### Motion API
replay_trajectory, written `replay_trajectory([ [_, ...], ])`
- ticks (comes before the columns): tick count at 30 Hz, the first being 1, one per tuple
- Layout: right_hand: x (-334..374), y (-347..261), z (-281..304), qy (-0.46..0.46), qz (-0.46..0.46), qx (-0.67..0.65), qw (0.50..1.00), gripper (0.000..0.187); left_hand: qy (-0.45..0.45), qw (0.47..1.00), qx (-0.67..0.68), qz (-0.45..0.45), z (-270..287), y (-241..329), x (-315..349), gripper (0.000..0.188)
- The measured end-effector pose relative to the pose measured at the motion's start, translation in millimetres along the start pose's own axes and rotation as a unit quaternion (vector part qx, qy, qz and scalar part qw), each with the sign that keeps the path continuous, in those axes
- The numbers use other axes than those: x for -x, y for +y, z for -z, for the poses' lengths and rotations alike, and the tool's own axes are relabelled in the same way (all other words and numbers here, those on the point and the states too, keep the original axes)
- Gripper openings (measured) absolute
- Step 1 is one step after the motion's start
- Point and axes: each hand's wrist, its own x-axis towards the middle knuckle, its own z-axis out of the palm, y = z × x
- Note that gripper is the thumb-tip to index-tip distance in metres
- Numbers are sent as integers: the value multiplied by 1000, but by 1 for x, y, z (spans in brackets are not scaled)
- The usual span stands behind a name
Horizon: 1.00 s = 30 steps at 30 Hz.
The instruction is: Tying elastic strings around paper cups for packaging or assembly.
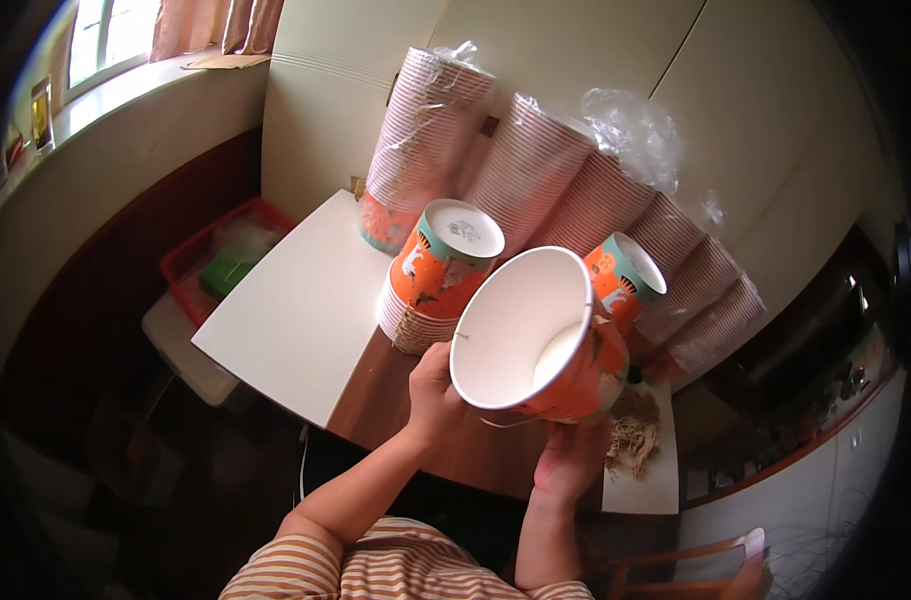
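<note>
1. The left hand (pixel 435 388) reaches up from the lower edge, forearm slanting rightward, fingers bent together beside the near left rim; their tips are hidden, so whether they pinch the rim or a cord I cannot tell.
2. The right hand (pixel 572 458) rises nearly upright, gripping the outer wall low down, near the base; its fingers are partly covered.
3. Between the hands, above the tabletop (pixel 285 310), is a large orange-and-green printed paper cup (pixel 505 335), tilted so that its open mouth faces the wearer and leftward. Its white inner wall and round white bottom show.
4. A short bit of beige twine (pixel 462 336) shows at the cup's left rim.
5. Behind and to the left, an upside-down stack of orange-and-green paper cups (pixel 440 268) shows a white base on top and white rims below.
6. Another upturned orange-and-green cup (pixel 625 275) stands behind the held one.
7. Tall nested cup stacks in clear plastic sleeves (pixel 550 165) line the back.
8. A loose beige twine bundle (pixel 632 445) lies right of the right hand.
</note>
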Motion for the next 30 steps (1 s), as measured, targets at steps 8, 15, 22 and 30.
replay_trajectory([
  [8, -20, 17, 2, -67, 169, 183, 966, 14, -41, 932, 306, 190, -31, -13, 16, 46],
  [15, -95, 4, -55, -260, 374, 393, 799, 17, -61, 929, 292, 218, -67, -22, -16, 19],
  [22, -154, -7, -112, -383, 467, 458, 652, 17, -53, 866, 420, 267, -99, -41, -70, 33],
  [30, -187, 43, -134, -479, 382, 446, 653, 20, -5, 911, 361, 201, -103, -75, -74, 30],
])
